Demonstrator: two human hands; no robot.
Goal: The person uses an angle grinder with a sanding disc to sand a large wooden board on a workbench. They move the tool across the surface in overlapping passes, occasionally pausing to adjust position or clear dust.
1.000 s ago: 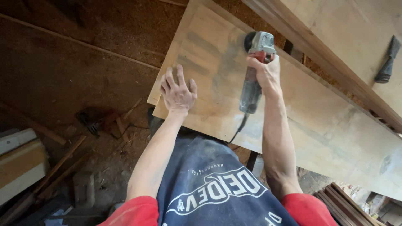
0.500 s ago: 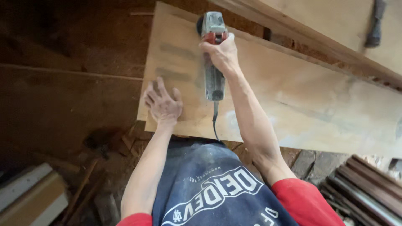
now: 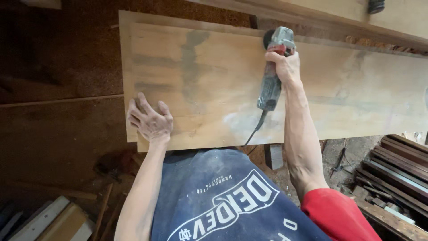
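A long pale wooden board [image 3: 214, 80] lies across in front of me, with grey streaks and dust on it. My right hand [image 3: 283, 66] grips a grey and red angle grinder [image 3: 273, 73] near its head, the disc end resting on the board's far edge. Its black cord [image 3: 255, 130] trails down over the near edge. My left hand [image 3: 149, 120] lies flat with fingers spread on the board's near left corner, holding nothing.
A second board [image 3: 339, 18] runs along the far side, with a dark object [image 3: 376, 6] on it. Dark wooden strips [image 3: 397, 165] are stacked at the right. Pale boards [image 3: 53, 221] and scraps lie on the sawdust floor at lower left.
The view has swung so the board lies more level. My right hand and the grinder have shifted rightward along the far edge. My left hand has slid toward the near left corner.
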